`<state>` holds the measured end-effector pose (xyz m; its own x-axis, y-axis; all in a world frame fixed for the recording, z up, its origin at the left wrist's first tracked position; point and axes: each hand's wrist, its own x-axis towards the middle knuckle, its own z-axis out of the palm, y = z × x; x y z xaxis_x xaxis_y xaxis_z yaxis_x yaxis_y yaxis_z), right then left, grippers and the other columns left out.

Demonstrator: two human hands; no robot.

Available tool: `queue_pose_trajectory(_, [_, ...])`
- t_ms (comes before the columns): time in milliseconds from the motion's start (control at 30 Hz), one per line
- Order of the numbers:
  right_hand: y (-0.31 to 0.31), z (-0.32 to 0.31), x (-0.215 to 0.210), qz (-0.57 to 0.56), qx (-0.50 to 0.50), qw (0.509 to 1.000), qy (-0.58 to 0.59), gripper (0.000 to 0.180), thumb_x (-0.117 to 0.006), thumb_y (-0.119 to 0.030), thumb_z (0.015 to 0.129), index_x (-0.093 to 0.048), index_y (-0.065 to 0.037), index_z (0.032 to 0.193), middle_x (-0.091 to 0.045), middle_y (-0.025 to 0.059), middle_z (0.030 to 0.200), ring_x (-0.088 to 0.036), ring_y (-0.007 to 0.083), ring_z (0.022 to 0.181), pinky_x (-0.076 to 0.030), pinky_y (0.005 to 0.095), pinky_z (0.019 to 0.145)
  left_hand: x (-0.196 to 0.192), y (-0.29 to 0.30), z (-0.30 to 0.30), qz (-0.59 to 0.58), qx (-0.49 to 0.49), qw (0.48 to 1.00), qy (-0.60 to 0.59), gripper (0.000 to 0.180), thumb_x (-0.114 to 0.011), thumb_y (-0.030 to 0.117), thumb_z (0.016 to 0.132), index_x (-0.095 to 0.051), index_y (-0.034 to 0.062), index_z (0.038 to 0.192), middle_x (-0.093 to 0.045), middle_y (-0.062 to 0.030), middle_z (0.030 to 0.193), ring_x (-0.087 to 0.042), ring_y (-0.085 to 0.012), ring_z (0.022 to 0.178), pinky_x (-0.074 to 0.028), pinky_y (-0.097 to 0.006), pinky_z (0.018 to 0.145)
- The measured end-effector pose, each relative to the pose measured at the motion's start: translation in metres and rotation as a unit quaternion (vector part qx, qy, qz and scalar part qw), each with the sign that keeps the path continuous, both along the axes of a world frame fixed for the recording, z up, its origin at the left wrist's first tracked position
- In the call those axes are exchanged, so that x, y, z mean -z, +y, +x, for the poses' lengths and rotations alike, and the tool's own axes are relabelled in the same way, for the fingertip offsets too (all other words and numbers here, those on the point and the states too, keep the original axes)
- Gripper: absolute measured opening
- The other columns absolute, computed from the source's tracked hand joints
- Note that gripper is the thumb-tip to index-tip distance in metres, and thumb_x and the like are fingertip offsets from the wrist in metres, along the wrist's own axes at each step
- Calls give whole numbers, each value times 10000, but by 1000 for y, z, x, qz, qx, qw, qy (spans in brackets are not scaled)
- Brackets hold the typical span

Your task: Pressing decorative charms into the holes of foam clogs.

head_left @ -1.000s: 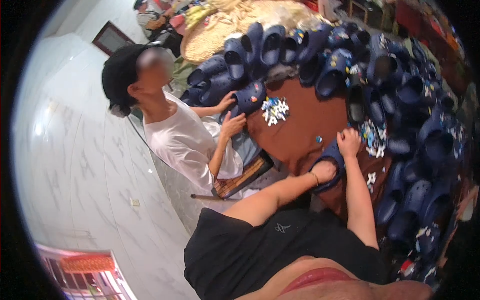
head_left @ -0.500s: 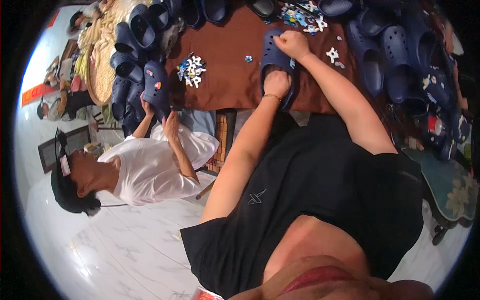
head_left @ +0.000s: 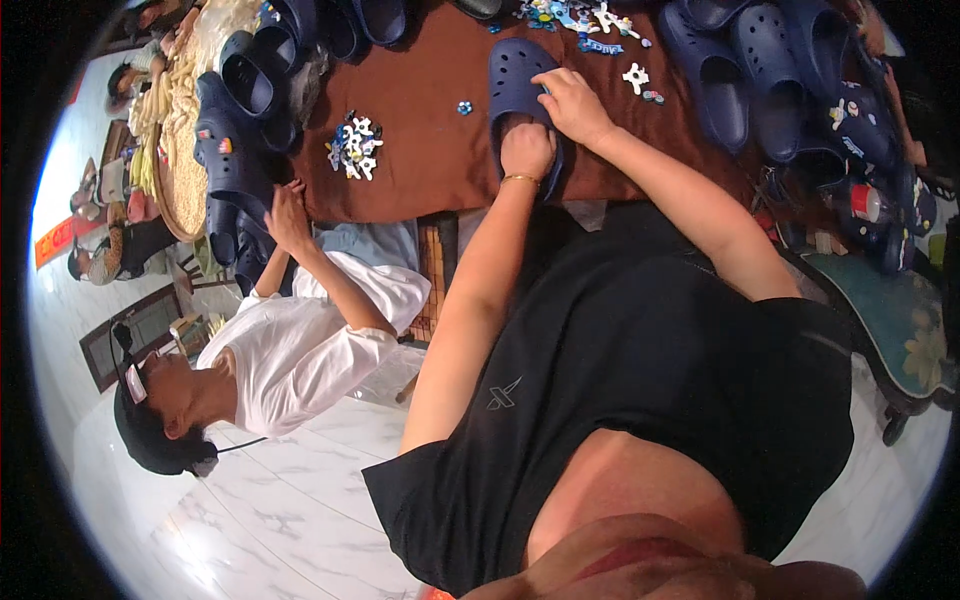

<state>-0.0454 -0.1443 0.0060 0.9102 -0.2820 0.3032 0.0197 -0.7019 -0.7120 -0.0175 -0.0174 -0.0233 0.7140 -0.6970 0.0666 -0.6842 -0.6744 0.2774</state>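
Note:
A navy clog with holes in its upper lies on the brown cloth in front of me, toe pointing away. My left hand reaches into its foot opening and holds it; the fingertips are hidden inside. At the right side of the upper, my right hand has its bent fingers closed on the clog's edge. Whether a small piece is under those fingertips I cannot tell. A small blue flower charm lies left of the clog. To the right are a white charm and a small coloured charm.
Charm piles lie at left and at the far edge of the brown cloth. Navy clogs crowd both sides, like this one. At left, a person in a white shirt handles a decorated clog. A flat basket stands beyond.
My right hand has shifted from a fist on top of the clog to its right side, fingers loosened. The neighbour's clog has moved away from them. The whole view has shifted slightly.

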Motion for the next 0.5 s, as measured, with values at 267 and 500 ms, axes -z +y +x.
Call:
queue_pose_trajectory(267, [-14, -2, 7, 185, 20, 982, 32, 136, -566, -86, 711, -512, -39, 826, -545, 120, 807, -530, 270, 787, -418, 340, 700, 4, -13, 2, -4, 18, 1000, -17, 221, -534, 203, 701, -564, 26, 572, -561, -167, 614, -562, -305, 612, -455, -402, 590])
queue_pose_trajectory(500, [-51, -6, 34, 208, 154, 966, -24, 223, -597, -119, 711, -555, -14, 903, -584, 112, 816, -553, 222, 801, -424, 319, 724, -25, -11, 10, 85, -2, 996, 41, 246, -492, 213, 713, -615, 28, 606, -599, -181, 691, -587, -302, 657, -468, -406, 606])
